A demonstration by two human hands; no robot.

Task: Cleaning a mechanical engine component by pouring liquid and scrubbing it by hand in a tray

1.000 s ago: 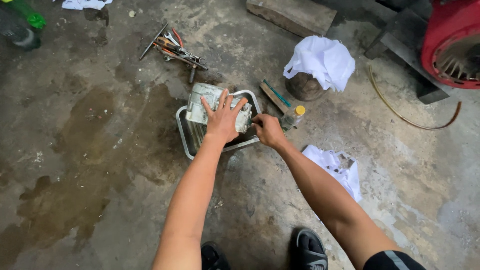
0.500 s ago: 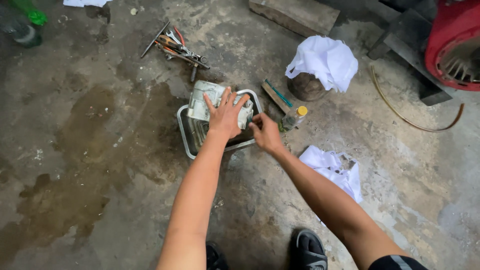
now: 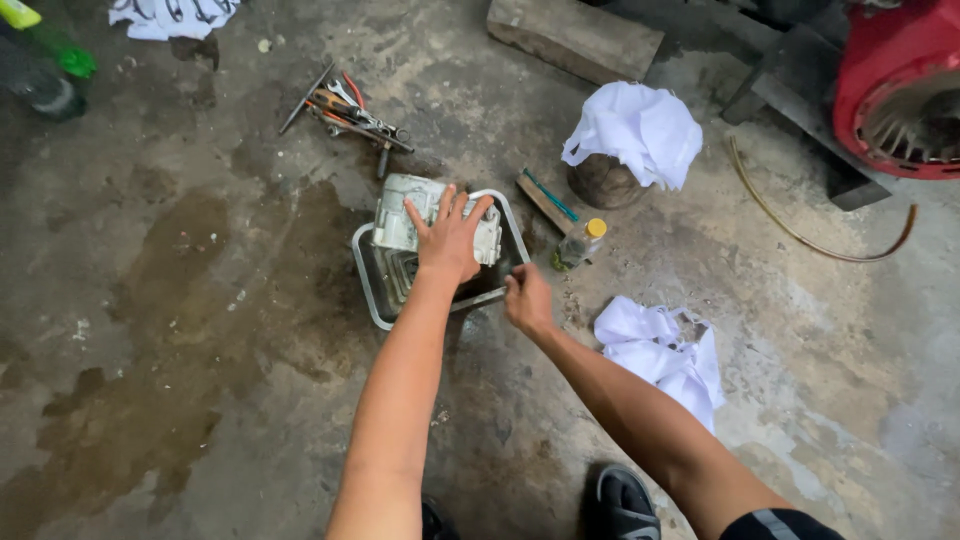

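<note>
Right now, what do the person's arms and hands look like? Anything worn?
Both forearms are bare; no gloves, rings or watch visible on the left hand or the right hand. At the bottom edge, a dark sleeve with a light grey stripe shows on the right upper arm. The left arm's sleeve is out of frame. A dark sandal shows below.

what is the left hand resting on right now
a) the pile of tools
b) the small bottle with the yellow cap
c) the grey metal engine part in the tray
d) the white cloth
c: the left hand lies spread flat on the grey metal engine part sitting in the metal tray, apart from the other things.
</note>
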